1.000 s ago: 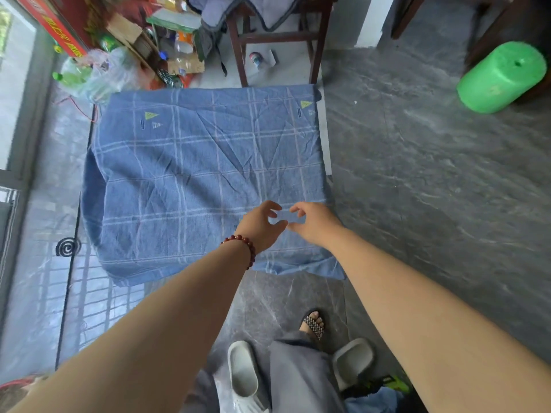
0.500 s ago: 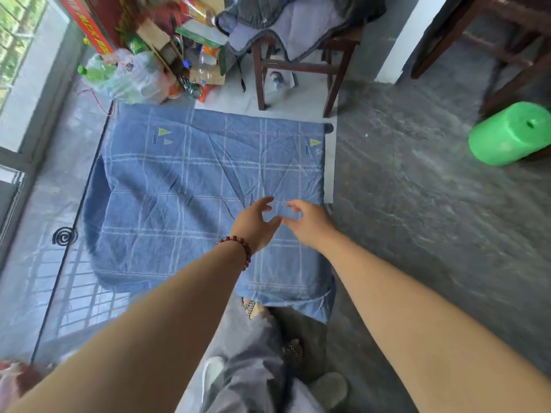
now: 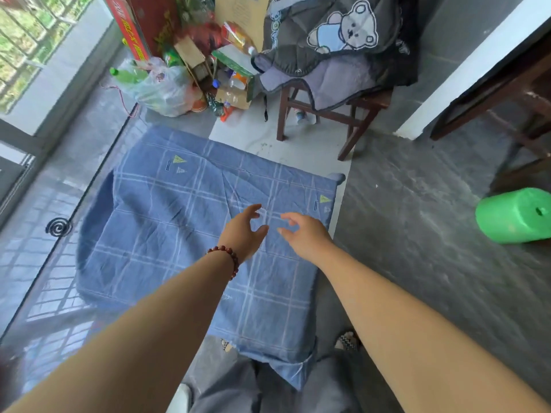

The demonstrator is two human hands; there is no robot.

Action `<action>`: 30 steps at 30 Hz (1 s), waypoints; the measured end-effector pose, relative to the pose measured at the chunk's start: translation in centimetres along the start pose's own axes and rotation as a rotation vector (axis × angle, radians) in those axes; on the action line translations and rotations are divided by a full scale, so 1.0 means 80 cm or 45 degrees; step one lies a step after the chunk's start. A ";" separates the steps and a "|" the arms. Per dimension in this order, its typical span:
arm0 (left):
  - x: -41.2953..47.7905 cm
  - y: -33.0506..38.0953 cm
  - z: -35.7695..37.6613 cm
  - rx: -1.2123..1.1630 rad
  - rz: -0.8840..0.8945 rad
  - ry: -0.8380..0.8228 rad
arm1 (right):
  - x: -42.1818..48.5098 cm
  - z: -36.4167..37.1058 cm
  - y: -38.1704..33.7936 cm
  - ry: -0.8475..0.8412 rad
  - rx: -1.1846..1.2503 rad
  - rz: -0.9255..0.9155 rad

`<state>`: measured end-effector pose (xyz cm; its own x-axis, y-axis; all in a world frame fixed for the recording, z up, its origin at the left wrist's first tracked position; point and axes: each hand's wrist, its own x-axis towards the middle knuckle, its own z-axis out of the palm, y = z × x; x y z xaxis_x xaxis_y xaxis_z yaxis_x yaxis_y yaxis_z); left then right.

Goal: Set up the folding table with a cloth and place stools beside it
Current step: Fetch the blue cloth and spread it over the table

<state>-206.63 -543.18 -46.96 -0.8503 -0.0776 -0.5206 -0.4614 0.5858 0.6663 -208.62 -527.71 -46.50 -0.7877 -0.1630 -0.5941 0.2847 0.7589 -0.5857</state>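
A blue checked cloth (image 3: 167, 234) covers the low folding table and hangs over its edges; the table itself is hidden beneath it. My left hand (image 3: 243, 231), with a red bead bracelet on the wrist, hovers over the cloth's right half with fingers spread and loosely bent. My right hand (image 3: 304, 234) hovers beside it, a small gap between the two, fingers also relaxed. Neither hand holds anything. A green plastic stool (image 3: 515, 216) lies on its side on the floor at the right.
A wooden chair (image 3: 351, 114) draped with a grey bear blanket stands behind the table. Bags, boxes and bottles (image 3: 179, 81) are piled at the back left by the glass door. Dark wooden furniture (image 3: 507, 93) stands at the far right. My feet are below the table's near edge.
My hands have let go of the cloth near its front edge, moved farther onto the table and drawn slightly apart. The view has tilted up and shifted toward the table.
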 end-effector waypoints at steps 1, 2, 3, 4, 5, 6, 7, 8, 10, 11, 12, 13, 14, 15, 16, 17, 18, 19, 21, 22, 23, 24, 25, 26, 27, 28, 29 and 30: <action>0.002 0.000 0.002 -0.019 -0.005 0.038 | 0.007 -0.005 0.002 -0.029 -0.027 -0.019; 0.005 0.001 0.006 -0.033 -0.004 0.086 | 0.015 -0.011 0.004 -0.054 -0.055 -0.041; 0.008 0.006 0.009 -0.046 0.003 0.144 | 0.023 -0.018 0.007 -0.073 -0.086 -0.070; 0.011 0.011 0.012 -0.067 0.006 0.206 | 0.031 -0.025 0.009 -0.088 -0.114 -0.101; 0.014 0.018 0.015 -0.098 0.003 0.269 | 0.039 -0.034 0.011 -0.101 -0.134 -0.139; 0.017 0.026 0.019 -0.137 -0.013 0.330 | 0.048 -0.043 0.013 -0.115 -0.145 -0.176; 0.019 0.035 0.025 -0.179 -0.042 0.382 | 0.056 -0.053 0.013 -0.131 -0.150 -0.206; 0.020 0.045 0.033 -0.222 -0.078 0.426 | 0.062 -0.062 0.014 -0.144 -0.150 -0.232; 0.023 0.066 0.052 -0.302 -0.139 0.504 | 0.072 -0.081 0.017 -0.154 -0.147 -0.304; 0.024 0.077 0.062 -0.336 -0.166 0.544 | 0.075 -0.090 0.019 -0.176 -0.159 -0.347; 0.024 0.087 0.073 -0.364 -0.193 0.581 | 0.078 -0.098 0.020 -0.208 -0.177 -0.389; 0.025 0.097 0.081 -0.387 -0.217 0.610 | 0.082 -0.107 0.022 -0.235 -0.190 -0.434; 0.027 0.106 0.089 -0.414 -0.242 0.633 | 0.086 -0.115 0.025 -0.249 -0.199 -0.479; 0.030 0.115 0.095 -0.446 -0.267 0.660 | 0.092 -0.123 0.028 -0.253 -0.206 -0.522; 0.033 0.121 0.100 -0.475 -0.288 0.694 | 0.096 -0.130 0.030 -0.255 -0.208 -0.556; 0.035 0.127 0.103 -0.492 -0.301 0.730 | 0.100 -0.135 0.031 -0.261 -0.198 -0.576; 0.037 0.131 0.105 -0.500 -0.310 0.765 | 0.104 -0.140 0.032 -0.270 -0.181 -0.587; 0.039 0.134 0.106 -0.510 -0.320 0.794 | 0.108 -0.142 0.032 -0.277 -0.166 -0.587; 0.042 0.136 0.108 -0.551 -0.338 0.824 | 0.115 -0.145 0.029 -0.290 -0.142 -0.581; 0.044 0.136 0.107 -0.575 -0.348 0.832 | 0.118 -0.145 0.025 -0.305 -0.125 -0.574; 0.047 0.135 0.105 -0.596 -0.360 0.843 | 0.122 -0.144 0.020 -0.324 -0.111 -0.567; 0.050 0.134 0.102 -0.614 -0.373 0.858 | 0.126 -0.142 0.015 -0.340 -0.100 -0.568; 0.054 0.132 0.098 -0.627 -0.385 0.872 | 0.131 -0.138 0.010 -0.357 -0.097 -0.571; 0.057 0.129 0.094 -0.635 -0.395 0.885 | 0.136 -0.134 0.004 -0.378 -0.106 -0.579; 0.060 0.125 0.089 -0.640 -0.401 0.899 | 0.141 -0.129 -0.003 -0.398 -0.126 -0.591; 0.062 0.121 0.084 -0.644 -0.400 0.919 | 0.146 -0.124 -0.010 -0.411 -0.148 -0.603; 0.064 0.117 0.077 -0.648 -0.392 0.944 | 0.152 -0.117 -0.018 -0.417 -0.164 -0.615; 0.067 0.112 0.070 -0.651 -0.384 0.968 | 0.158 -0.109 -0.026 -0.421 -0.174 -0.625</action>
<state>-213.88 -533.84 -46.75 -0.5318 -0.7746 -0.3424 -0.5887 0.0476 0.8070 -223.94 -525.86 -47.96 -0.5915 -0.6851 -0.4252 -0.1586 0.6159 -0.7717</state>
